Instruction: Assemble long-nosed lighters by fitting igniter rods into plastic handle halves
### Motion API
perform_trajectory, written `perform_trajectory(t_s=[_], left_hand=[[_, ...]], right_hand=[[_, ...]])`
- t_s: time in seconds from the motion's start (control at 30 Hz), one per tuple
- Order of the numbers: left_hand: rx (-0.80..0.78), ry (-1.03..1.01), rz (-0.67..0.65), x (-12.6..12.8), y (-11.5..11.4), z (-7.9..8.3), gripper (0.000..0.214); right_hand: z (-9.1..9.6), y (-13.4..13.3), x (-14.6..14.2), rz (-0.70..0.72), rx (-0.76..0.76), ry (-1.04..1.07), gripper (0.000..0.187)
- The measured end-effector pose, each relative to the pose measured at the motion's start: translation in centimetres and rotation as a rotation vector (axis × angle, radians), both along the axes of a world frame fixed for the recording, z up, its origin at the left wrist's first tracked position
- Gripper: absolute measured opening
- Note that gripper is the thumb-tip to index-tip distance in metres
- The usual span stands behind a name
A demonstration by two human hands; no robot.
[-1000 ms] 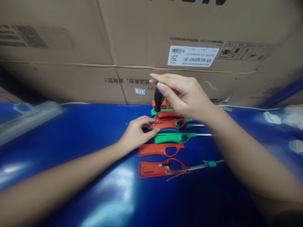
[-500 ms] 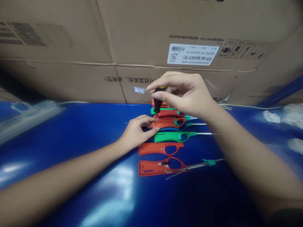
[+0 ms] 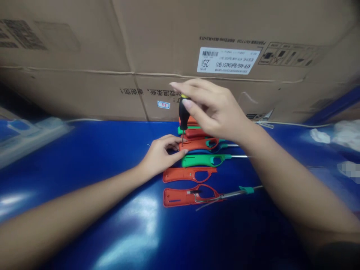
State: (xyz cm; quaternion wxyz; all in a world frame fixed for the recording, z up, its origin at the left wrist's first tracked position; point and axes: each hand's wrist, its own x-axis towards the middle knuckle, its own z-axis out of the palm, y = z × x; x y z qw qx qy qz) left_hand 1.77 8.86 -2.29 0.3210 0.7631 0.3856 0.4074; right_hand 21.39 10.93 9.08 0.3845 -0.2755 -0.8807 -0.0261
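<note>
My right hand (image 3: pixel 212 107) is closed on a black screwdriver (image 3: pixel 183 116) with a yellow band near its top. The screwdriver stands upright, its tip at the handle end of an orange gas lighter (image 3: pixel 197 144). Between thumb and fingers, my left hand (image 3: pixel 163 152) grips that same end of the orange lighter. Just nearer lies a green lighter (image 3: pixel 197 160) with a metal tube. Below it are a loose orange shell half (image 3: pixel 177 175) and an opened orange lighter half (image 3: pixel 177 198), with wires, a black part and a metal tube showing.
More red and green lighters (image 3: pixel 194 130) lie behind the held one, partly hidden by my right hand. A large cardboard box (image 3: pixel 163 37) walls off the back of the blue table (image 3: pixel 118 210). Clear plastic packaging (image 3: pixel 39 135) lies left, white crumpled material (image 3: pixel 348 137) right.
My right hand has tilted slightly around the screwdriver, which now stands straighter over the same spot. The whole view has shifted a little. My left hand keeps its grip on the orange lighter.
</note>
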Motion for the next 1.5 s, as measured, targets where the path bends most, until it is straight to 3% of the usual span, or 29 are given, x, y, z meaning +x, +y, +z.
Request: perform_trajectory(t_s=[0.1, 0.27, 0.43, 0.6, 0.77, 1.03, 1.2, 1.3, 1.5], left_hand=[[0.009, 0.006, -0.004, 0.0, 0.0, 0.0, 0.022], [-0.007, -0.015, -0.005, 0.0, 0.1, 0.0, 0.021], [-0.011, -0.014, -0.003, 0.0, 0.0, 0.0, 0.021], [-0.028, -0.021, -0.005, 0.0, 0.0, 0.0, 0.024], [-0.034, -0.02, -0.008, 0.0, 0.1, -0.2, 0.025], [-0.034, -0.021, 0.003, -0.1, 0.1, -0.4, 0.025], [-0.035, -0.029, -0.007, -0.1, 0.1, -0.2, 0.024], [-0.034, -0.022, -0.013, 0.0, 0.1, -0.2, 0.022], [-0.024, -0.025, -0.008, 0.0, 0.1, -0.2, 0.02]], right_hand=[[-0.5, 0.1, -0.2, 0.047, -0.039, 0.012, 0.039], [-0.3, -0.1, -0.4, -0.03, 0.021, 0.012, 0.037], [0.1, -0.2, -0.4, 0.064, -0.035, 0.039, 0.034], [0.0, 0.1, -0.1, -0.057, 0.057, -0.021, 0.029], [-0.4, 0.8, 0.4, 0.098, -0.028, -0.078, 0.027], [-0.7, 1.3, 0.5, 0.049, -0.133, 0.127, 0.04], [0.1, 0.0, 0.2, 0.183, -0.206, 0.016, 0.039], [0.4, -0.6, 0.1, 0.189, -0.162, -0.066, 0.038], [0.2, -0.8, -0.7, 0.026, 0.013, -0.05, 0.033]])
